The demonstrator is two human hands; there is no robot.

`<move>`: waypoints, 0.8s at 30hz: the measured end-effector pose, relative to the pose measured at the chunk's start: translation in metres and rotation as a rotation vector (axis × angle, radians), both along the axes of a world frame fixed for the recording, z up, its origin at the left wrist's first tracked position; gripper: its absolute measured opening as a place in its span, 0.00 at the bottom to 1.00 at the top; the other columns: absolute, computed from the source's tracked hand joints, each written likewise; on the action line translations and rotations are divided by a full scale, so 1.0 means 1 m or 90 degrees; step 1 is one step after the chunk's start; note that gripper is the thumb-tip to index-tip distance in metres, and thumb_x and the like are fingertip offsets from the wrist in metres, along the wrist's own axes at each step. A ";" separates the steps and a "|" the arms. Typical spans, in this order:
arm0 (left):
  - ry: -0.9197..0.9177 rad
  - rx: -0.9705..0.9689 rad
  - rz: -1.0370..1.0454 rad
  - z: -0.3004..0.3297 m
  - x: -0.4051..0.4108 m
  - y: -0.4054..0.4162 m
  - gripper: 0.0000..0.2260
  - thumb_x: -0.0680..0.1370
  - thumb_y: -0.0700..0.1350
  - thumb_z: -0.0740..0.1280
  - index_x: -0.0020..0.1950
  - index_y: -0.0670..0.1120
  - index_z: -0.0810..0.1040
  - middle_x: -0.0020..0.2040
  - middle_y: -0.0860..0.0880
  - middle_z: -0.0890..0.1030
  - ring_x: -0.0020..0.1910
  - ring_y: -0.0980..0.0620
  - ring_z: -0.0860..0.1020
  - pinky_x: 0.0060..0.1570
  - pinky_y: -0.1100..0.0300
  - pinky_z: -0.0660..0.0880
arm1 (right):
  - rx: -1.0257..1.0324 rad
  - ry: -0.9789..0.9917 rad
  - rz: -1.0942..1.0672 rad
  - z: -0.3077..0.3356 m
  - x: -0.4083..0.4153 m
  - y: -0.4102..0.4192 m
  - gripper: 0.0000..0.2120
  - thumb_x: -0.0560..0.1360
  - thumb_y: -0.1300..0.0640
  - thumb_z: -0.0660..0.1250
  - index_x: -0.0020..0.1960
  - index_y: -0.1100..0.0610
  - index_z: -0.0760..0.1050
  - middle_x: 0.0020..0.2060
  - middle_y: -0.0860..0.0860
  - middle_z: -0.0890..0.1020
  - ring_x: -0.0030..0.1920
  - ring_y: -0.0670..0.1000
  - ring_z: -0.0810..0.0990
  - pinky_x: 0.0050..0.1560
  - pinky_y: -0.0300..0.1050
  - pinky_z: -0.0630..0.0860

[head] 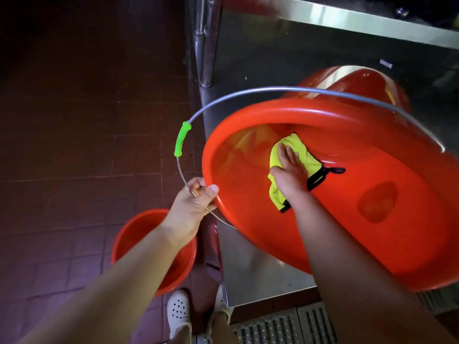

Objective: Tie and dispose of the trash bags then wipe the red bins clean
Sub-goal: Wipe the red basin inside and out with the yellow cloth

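A large red bin [248, 115] lies tilted on a steel surface, its mouth turned toward me. My left hand [192, 202] grips its rim at the lower left, together with the wire handle, which carries a green grip [182, 139]. Inside the bin, my right hand [289, 172] presses a yellow cloth [301, 151] with black trim flat against the inner wall, fingers spread. A second red bin [139, 232] stands on the floor under my left forearm.
The steel table [258, 276] bears the bin; its polished back wall mirrors the bin. A steel post [205, 40] rises at the table's left edge. Dark red floor tiles fill the left. A metal drain grate [280, 326] and my white shoes [178, 311] are below.
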State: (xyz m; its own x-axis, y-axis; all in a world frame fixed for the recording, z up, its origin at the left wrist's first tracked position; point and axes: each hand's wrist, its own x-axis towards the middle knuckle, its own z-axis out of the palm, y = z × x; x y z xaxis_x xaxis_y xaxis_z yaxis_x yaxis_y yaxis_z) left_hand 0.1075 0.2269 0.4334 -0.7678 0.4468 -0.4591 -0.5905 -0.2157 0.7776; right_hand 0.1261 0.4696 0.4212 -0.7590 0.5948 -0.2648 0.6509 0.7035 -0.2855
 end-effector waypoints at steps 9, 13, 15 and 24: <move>0.056 0.026 0.043 0.003 0.002 -0.007 0.08 0.68 0.45 0.70 0.39 0.50 0.71 0.39 0.50 0.79 0.39 0.52 0.79 0.48 0.53 0.76 | -0.051 0.149 0.241 0.003 0.080 -0.119 0.38 0.68 0.54 0.56 0.76 0.46 0.45 0.75 0.44 0.45 0.75 0.48 0.39 0.74 0.44 0.40; 0.098 0.017 -0.007 0.012 -0.010 -0.014 0.07 0.69 0.43 0.70 0.40 0.50 0.72 0.42 0.46 0.78 0.44 0.48 0.77 0.54 0.47 0.74 | -0.064 0.146 0.238 0.006 0.071 -0.090 0.37 0.68 0.55 0.56 0.76 0.48 0.51 0.74 0.43 0.48 0.75 0.47 0.42 0.74 0.43 0.43; 0.129 0.018 -0.059 0.020 -0.020 -0.020 0.09 0.69 0.42 0.69 0.46 0.46 0.72 0.45 0.45 0.78 0.48 0.46 0.77 0.58 0.45 0.73 | -0.048 0.114 0.195 0.003 0.059 -0.064 0.35 0.71 0.56 0.57 0.76 0.48 0.52 0.76 0.45 0.50 0.76 0.49 0.45 0.74 0.45 0.46; 0.175 -0.021 -0.184 0.041 -0.050 -0.014 0.29 0.67 0.45 0.72 0.65 0.49 0.64 0.50 0.53 0.82 0.52 0.53 0.80 0.52 0.59 0.77 | 0.037 -0.043 -0.018 -0.007 0.015 0.015 0.34 0.75 0.52 0.56 0.77 0.42 0.47 0.77 0.43 0.49 0.77 0.50 0.47 0.74 0.49 0.46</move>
State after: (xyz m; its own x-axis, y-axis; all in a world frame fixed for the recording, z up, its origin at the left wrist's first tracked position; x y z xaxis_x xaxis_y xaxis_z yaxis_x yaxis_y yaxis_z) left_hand 0.0572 0.2131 0.4742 -0.7090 0.6507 -0.2720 -0.3924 -0.0435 0.9188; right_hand 0.1407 0.4849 0.4144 -0.7234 0.6315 -0.2791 0.6869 0.6988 -0.1996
